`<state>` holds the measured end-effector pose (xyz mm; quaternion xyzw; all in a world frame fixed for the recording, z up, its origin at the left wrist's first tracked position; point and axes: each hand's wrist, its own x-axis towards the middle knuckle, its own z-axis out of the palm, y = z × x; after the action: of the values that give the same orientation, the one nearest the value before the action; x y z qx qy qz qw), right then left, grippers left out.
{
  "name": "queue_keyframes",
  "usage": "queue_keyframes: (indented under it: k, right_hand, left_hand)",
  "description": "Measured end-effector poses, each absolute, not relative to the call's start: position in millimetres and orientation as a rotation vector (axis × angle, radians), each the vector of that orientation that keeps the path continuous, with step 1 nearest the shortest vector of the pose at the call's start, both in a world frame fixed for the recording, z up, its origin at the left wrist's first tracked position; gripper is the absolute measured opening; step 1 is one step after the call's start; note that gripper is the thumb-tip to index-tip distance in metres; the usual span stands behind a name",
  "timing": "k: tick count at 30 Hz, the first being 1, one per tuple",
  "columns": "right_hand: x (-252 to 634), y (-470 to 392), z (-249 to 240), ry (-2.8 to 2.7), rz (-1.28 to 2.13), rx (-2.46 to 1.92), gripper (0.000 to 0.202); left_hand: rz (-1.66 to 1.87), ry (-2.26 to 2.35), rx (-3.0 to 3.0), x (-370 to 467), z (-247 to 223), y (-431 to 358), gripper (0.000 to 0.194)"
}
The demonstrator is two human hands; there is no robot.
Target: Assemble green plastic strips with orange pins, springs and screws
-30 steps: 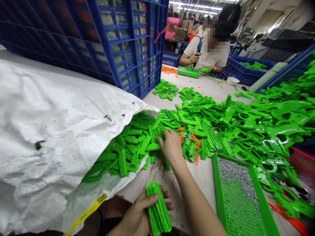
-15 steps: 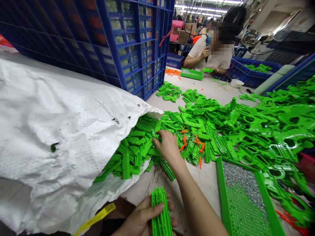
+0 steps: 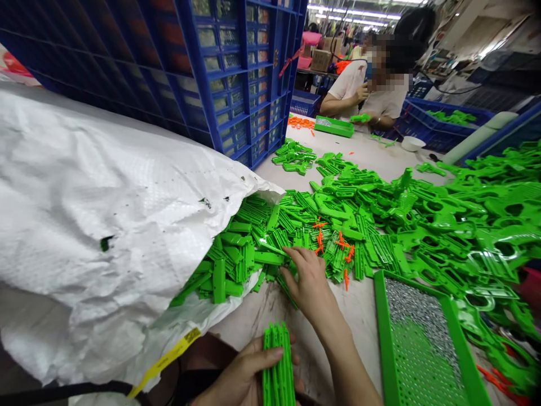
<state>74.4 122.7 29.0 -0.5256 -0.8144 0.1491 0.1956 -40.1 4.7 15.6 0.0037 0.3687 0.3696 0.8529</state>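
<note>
We note a pale worktable (image 3: 367, 152) strewn with green moulded plastic parts (image 3: 443, 214), a white woven sack (image 3: 105, 192) spilling flat green plastic strips (image 3: 240, 254), stacked blue plastic crates (image 3: 220, 73) behind, and a green tray of small metal pieces (image 3: 418, 338). A co-worker (image 3: 372, 84) sits opposite. Our left hand (image 3: 240, 378) grips a bundle of green ribbed strips (image 3: 278, 366). Our right hand (image 3: 310, 282), fingers loosely spread, rests on the strips. Since the earlier frame, that hand has drawn back towards us.

1 head-worn view looks forward and down across the table (image 3: 367, 316), close above it, its far end probably distorted
</note>
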Motion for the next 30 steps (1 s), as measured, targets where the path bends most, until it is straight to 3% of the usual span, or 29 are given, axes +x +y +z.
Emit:
queue_keyframes:
  k: [4,8,12,18,30]
  right_hand:
    - [56.2,118.8,37.3,-2.386,0.455,-1.293,0.022]
    - [29.6,123.8,43.1,-2.595,0.425,-1.023,0.034]
    - [24.3,132.2,40.3,-2.683,0.378,-0.967,0.021]
    - [44.4,138.4,38.4,-2.402,0.521,-1.135,0.023]
    - [82.3,104.9,19.3,-1.376,1.064,-1.187,0.022]
  left_hand:
    - [0.773,0.76,0.055,-37.8,15.5,2.5,0.014]
    - [0.72,0.808,0.103,-38.2,10.8,-4.5,0.01]
    - [0.703,0.81,0.144,-43.0,6.5,-9.4,0.012]
    - [0.699,0.804,0.139,-48.6,5.6,-10.5,0.021]
    - [0.873,0.785,-0.011,-46.9,11.9,0.3,0.02]
